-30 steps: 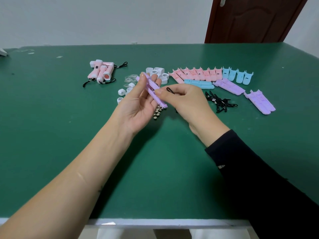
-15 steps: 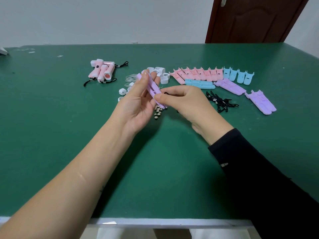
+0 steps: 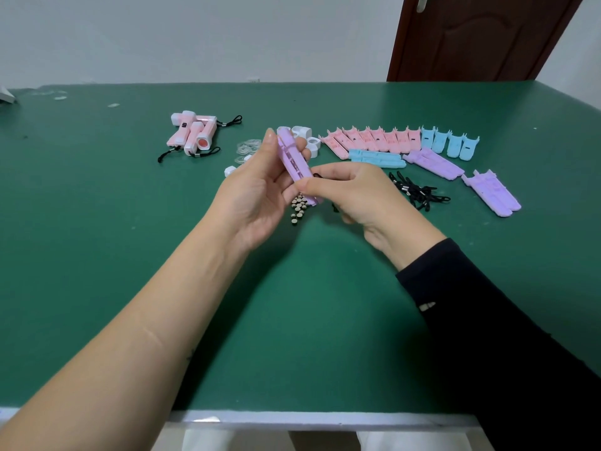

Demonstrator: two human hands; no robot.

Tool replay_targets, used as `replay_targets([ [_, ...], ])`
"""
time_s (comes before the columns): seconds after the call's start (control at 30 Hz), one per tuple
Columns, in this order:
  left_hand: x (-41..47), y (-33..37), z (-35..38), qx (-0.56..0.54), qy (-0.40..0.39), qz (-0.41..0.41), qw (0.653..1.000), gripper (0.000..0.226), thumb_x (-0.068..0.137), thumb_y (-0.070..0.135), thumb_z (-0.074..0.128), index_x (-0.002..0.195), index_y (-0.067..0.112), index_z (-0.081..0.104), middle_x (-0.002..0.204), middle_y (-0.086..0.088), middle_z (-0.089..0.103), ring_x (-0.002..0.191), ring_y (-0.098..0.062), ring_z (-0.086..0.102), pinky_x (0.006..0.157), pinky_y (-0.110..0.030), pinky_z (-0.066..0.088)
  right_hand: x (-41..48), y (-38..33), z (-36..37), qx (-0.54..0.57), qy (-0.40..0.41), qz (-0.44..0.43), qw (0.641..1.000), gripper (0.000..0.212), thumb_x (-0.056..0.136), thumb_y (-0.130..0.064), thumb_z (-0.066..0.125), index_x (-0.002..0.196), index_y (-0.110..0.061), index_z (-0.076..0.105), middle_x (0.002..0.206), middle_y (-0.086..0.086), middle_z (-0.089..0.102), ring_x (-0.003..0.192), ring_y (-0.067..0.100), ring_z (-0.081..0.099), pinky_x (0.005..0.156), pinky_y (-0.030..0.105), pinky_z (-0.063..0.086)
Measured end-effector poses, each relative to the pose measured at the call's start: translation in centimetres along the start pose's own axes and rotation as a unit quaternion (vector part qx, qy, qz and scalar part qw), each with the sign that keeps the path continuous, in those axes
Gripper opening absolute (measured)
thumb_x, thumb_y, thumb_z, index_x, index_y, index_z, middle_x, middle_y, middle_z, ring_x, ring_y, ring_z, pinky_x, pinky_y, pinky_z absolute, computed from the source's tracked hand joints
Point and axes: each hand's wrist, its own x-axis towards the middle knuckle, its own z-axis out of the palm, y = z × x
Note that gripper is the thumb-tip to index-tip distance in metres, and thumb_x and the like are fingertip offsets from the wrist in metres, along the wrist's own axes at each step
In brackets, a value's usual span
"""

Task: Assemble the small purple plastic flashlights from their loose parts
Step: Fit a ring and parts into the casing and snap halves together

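One head-worn wide-angle view, forward and down, close over the green table (image 3: 81, 222).

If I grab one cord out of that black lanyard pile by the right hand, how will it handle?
Probably floppy: the black lanyards lie in limp loops on the green table. They look tangled, so pulling one may drag others along. Each seems light, with a small metal crimp, so it should lift easily.

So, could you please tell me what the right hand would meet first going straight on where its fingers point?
The right hand pinches the purple shell; straight on, leftward, it would probably meet the left hand just behind it.
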Motion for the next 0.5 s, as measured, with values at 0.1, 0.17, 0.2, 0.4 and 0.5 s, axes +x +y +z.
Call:
replay_targets([
  [0.1,0.05,-0.03,-0.05,-0.008,0.006,-0.006,1.0,0.029,0.1,0.03,0.05,0.103,0.005,0.065,0.101,-0.007,0.073,0.098,-0.018,0.069,0.076,-0.031,0.06,0.02,0.06,-0.21,-0.008,-0.007,0.007,1.0,0.02,0.077,-0.021,0.078,0.096,-0.016,0.076,0.054,-0.016,0.063,0.04,-0.008,0.048,0.038,0.001,0.029],
  [0.17,0.05,-0.03,-0.1,-0.015,0.006,-0.012,1.0,0.027,0.098,0.029,0.052,0.103,0.006,0.066,0.101,-0.006,0.073,0.098,-0.017,0.07,0.074,-0.03,0.06,0.09,0.08,-0.34,-0.019,-0.01,0.014,1.0,0.021,0.076,-0.026,0.079,0.095,-0.018,0.076,0.056,-0.017,0.064,0.043,-0.01,0.049,0.038,0.002,0.029],
  [0.2,0.05,-0.04,-0.13,-0.017,0.006,-0.015,1.0,0.027,0.098,0.029,0.053,0.103,0.006,0.066,0.101,-0.006,0.073,0.097,-0.016,0.071,0.072,-0.03,0.06,0.15,0.1,-0.4,-0.026,-0.01,0.02,0.999,0.022,0.075,-0.029,0.08,0.095,-0.02,0.076,0.058,-0.018,0.064,0.044,-0.011,0.049,0.038,0.005,0.031],
  [0.4,-0.09,-0.03,-0.15,-0.015,0.004,-0.027,1.0,0.026,0.097,0.029,0.056,0.094,0.006,0.068,0.092,-0.005,0.074,0.087,-0.015,0.071,0.066,-0.03,0.059,0.63,0.43,-0.72,-0.019,-0.028,0.055,0.998,0.031,0.072,-0.039,0.08,0.098,-0.023,0.075,0.066,-0.014,0.065,0.035,0.0,0.037,0.044,0.019,0.025],
  [0.5,-0.23,0.04,0.03,-0.024,0.002,-0.034,0.999,0.027,0.096,0.03,0.056,0.089,0.006,0.067,0.082,-0.004,0.073,0.075,-0.014,0.07,0.061,-0.036,0.06,0.88,0.53,-1.01,0.03,-0.071,0.084,0.993,0.029,0.073,-0.035,0.08,0.098,-0.02,0.075,0.07,-0.009,0.065,0.039,0.004,0.023,0.037,0.016,0.021],
])
